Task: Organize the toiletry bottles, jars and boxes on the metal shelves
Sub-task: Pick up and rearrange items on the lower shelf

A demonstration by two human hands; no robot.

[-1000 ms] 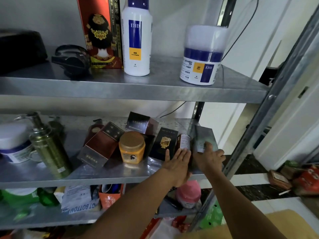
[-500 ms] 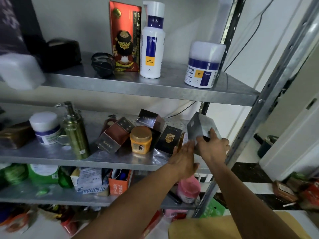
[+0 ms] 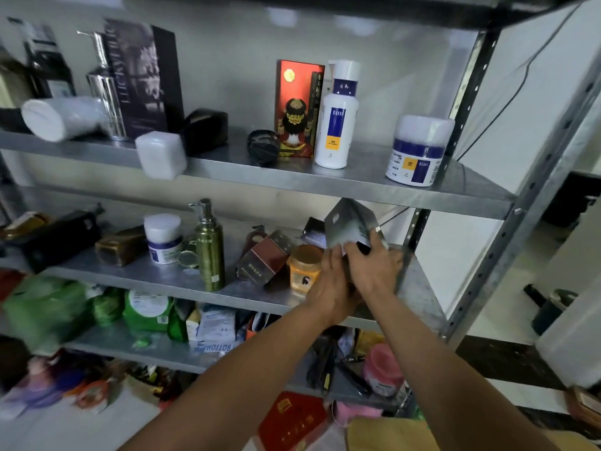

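White bottle (image 3: 336, 125) and jar (image 3: 419, 157) read "EHD".

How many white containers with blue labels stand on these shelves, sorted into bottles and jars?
Bottles: 1, the tall bottle on the upper shelf.
Jars: 2, the large jar on the upper shelf, the small jar on the middle shelf.
Total: 3

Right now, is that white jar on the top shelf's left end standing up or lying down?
Lying down. The white jar rests on its side on the top shelf, round end facing outward.
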